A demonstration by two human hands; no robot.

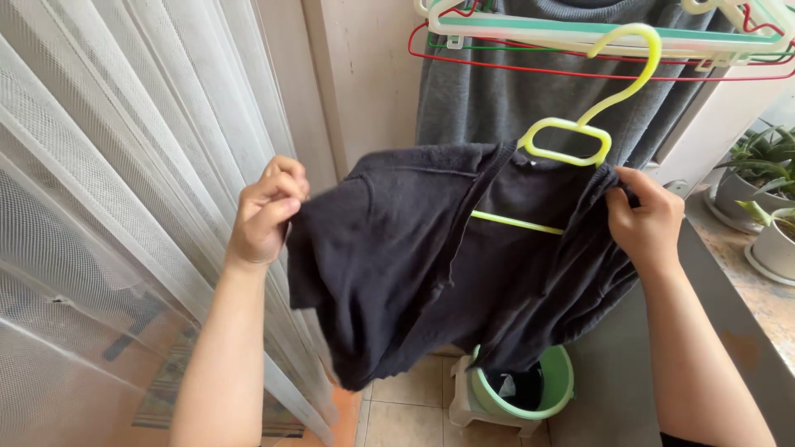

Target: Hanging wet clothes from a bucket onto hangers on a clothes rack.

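A sheer white net curtain (108,190) fills the whole left side, hanging in long folds down to the tiled floor. Behind the work, a grey sweater (513,91) hangs flat against the wall from a drying rack (580,33) of white and pale green bars, with red and green wire hangers tucked along it.

In front of that, at chest height, a black T-shirt (397,273) is spread between the person's two hands. It sits on a yellow-green plastic hanger (571,132) whose hook is looped over the rack bar; the hanger's lower bar shows through the shirt's neck opening. The shirt's left half droops in a loose fold towards the floor.

The left hand (267,211) is clenched around the shirt's sleeve edge, pulling it outward. The right hand (644,217) pinches the other shoulder of the shirt, just beside the hanger's end.

Below the shirt, a green bucket (556,396) with dark cloth inside rests on a small pale stool (464,406). On the stone ledge at the right stand potted plants (766,194).
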